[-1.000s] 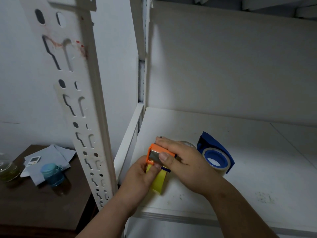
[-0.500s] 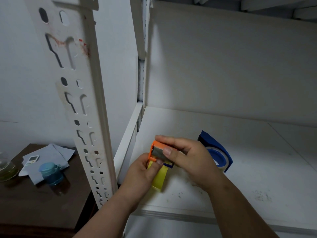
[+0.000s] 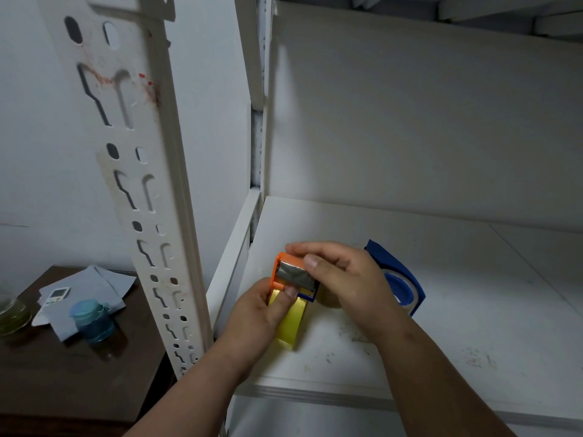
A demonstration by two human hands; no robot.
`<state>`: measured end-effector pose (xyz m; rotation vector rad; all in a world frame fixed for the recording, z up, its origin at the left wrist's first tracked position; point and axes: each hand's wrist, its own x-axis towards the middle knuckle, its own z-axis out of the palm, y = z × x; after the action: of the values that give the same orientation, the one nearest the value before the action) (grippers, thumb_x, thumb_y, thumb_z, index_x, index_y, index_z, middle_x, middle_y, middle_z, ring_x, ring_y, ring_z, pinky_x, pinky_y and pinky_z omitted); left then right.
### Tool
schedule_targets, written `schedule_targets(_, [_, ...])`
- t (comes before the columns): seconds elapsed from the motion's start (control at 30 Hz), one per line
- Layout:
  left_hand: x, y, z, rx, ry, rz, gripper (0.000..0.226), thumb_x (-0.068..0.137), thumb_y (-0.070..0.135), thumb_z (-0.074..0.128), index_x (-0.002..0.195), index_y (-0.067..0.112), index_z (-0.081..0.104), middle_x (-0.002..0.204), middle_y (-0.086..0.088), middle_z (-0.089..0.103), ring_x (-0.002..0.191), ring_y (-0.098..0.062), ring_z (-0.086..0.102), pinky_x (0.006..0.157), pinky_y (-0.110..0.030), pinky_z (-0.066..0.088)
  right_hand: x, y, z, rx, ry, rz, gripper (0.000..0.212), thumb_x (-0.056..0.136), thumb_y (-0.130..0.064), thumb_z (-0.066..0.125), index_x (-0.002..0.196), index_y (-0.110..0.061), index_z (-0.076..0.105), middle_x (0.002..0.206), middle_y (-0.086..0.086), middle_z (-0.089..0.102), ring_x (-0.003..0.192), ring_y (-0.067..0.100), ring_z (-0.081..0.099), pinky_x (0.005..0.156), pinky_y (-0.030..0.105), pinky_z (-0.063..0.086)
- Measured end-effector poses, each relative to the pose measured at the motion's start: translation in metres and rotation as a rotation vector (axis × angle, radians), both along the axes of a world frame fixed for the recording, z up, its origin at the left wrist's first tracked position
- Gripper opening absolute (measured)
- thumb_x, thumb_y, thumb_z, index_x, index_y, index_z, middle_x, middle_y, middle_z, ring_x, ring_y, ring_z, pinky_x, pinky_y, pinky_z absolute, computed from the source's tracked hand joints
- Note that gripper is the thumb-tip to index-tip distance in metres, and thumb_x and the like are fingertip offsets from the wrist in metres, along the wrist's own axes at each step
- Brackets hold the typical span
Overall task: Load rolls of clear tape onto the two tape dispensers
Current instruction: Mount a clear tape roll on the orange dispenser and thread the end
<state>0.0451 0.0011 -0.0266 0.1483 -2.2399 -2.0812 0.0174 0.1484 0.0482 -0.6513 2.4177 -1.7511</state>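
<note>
Over the white shelf [image 3: 410, 310], head view: both hands meet on the orange-and-yellow tape dispenser [image 3: 288, 298], held just above the shelf board near its front left corner. Left hand [image 3: 255, 316] is wrapped round the yellow handle from below, thumb lying up along the handle toward the orange head, fingers curled tight on it. Right hand [image 3: 344, 279] comes in from the right, forefinger along the top edge of the orange frame, thumb tip pressed at the grey metal plate [image 3: 295, 274]; fingers narrowly spread, pinching the head. Whether a roll sits on this dispenser, can't tell: the right palm hides that side.

Just behind the right hand, the blue tape dispenser [image 3: 397, 279] rests on the shelf with a roll of clear tape [image 3: 407, 298] seated in it.

No brand or writing readable on either dispenser.

Off to the left, past the slotted white upright [image 3: 148, 216], a dark side table [image 3: 79, 373] carries papers [image 3: 91, 285], a small remote [image 3: 55, 294] with a display too small to read, and a teal-capped bottle [image 3: 91, 320].
</note>
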Motion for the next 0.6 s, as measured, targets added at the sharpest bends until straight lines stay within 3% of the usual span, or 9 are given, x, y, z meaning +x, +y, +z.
schedule_targets(0.07, [-0.001, 0.001, 0.000, -0.006, -0.006, 0.005, 0.020, 0.094, 0.037, 0.057, 0.098, 0.022, 0.069, 0.096, -0.010, 0.074, 0.082, -0.017, 0.065, 0.066, -0.017, 0.047, -0.004, -0.003, 0.000, 0.081, -0.005, -0.038, 0.032, 0.095, -0.031, 0.055, 0.125, -0.029, 0.062, 0.124, -0.011, 0.064, 0.111, 0.003, 0.060, 0.090, 0.020, 0.049])
schedule_targets(0.17, [-0.003, 0.001, 0.000, -0.024, -0.001, 0.008, 0.020, 0.095, 0.036, 0.056, 0.095, 0.021, 0.068, 0.094, -0.013, 0.073, 0.075, -0.012, 0.062, 0.062, -0.016, 0.047, -0.006, -0.007, -0.002, 0.265, -0.019, 0.024, 0.043, 0.097, -0.045, 0.043, 0.136, -0.030, 0.052, 0.140, -0.010, 0.053, 0.128, 0.007, 0.048, 0.109, 0.033, 0.039])
schedule_targets(0.3, [-0.003, 0.000, 0.000, -0.040, 0.005, 0.008, 0.017, 0.094, 0.035, 0.056, 0.093, 0.022, 0.068, 0.091, -0.012, 0.073, 0.074, -0.010, 0.061, 0.058, -0.011, 0.045, -0.005, -0.004, 0.000, 0.307, 0.078, 0.054, 0.045, 0.096, -0.044, 0.043, 0.135, -0.026, 0.053, 0.138, -0.007, 0.056, 0.127, 0.008, 0.049, 0.114, 0.046, 0.031])
schedule_targets(0.43, [-0.005, 0.000, 0.000, -0.047, -0.002, 0.012, 0.019, 0.094, 0.039, 0.056, 0.093, 0.024, 0.068, 0.090, -0.009, 0.074, 0.074, -0.009, 0.063, 0.063, -0.019, 0.047, -0.005, -0.005, -0.005, 0.167, 0.075, -0.024, 0.034, 0.094, -0.035, 0.056, 0.127, -0.028, 0.062, 0.123, -0.009, 0.066, 0.113, 0.004, 0.059, 0.100, 0.037, 0.050])
schedule_targets(0.53, [-0.007, 0.001, -0.001, -0.059, -0.006, 0.013, 0.022, 0.094, 0.041, 0.056, 0.092, 0.023, 0.069, 0.089, -0.011, 0.073, 0.075, -0.012, 0.063, 0.067, -0.025, 0.047, -0.005, -0.005, -0.010, 0.044, 0.092, -0.094, 0.030, 0.090, -0.030, 0.063, 0.118, -0.025, 0.068, 0.116, -0.012, 0.070, 0.106, -0.002, 0.063, 0.095, 0.028, 0.053])
schedule_targets(0.6, [-0.008, 0.000, -0.002, -0.012, -0.018, 0.029, 0.024, 0.092, 0.044, 0.058, 0.091, 0.023, 0.069, 0.088, -0.010, 0.074, 0.076, -0.014, 0.065, 0.067, -0.027, 0.048, -0.005, -0.004, -0.013, 0.020, 0.094, -0.116, 0.034, 0.087, -0.039, 0.062, 0.119, -0.027, 0.068, 0.117, -0.014, 0.069, 0.108, -0.004, 0.061, 0.094, 0.023, 0.051])
